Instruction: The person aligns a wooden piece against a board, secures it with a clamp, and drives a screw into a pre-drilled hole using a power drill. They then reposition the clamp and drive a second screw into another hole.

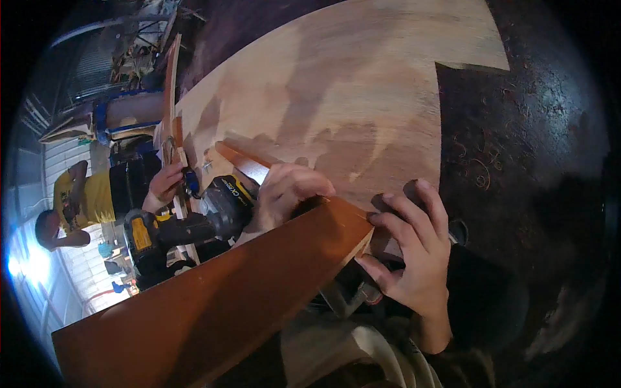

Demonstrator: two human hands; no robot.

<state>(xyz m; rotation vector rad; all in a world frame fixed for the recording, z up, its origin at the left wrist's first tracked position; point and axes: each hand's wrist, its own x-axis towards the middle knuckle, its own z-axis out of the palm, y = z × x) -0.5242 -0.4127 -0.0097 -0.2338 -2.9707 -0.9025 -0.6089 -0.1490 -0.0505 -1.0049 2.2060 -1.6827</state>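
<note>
A long reddish-brown wooden board slants across the front of the head view, its near end tilted up toward me. Behind its far edge is my left hand, fingers curled against the board; part of the palm is hidden. My right hand is at the board's right end, with thumb and forefinger on either side of the end corner and the other fingers spread. Just left of my left hand is a black and yellow cordless power tool. A narrower brown wood strip lies on the plywood sheet.
Another person's hand is at the left by thin wood strips. A second black and yellow power tool is beside the board. Farther back stands a person in a yellow shirt. Curled shavings lie on the dark floor at right.
</note>
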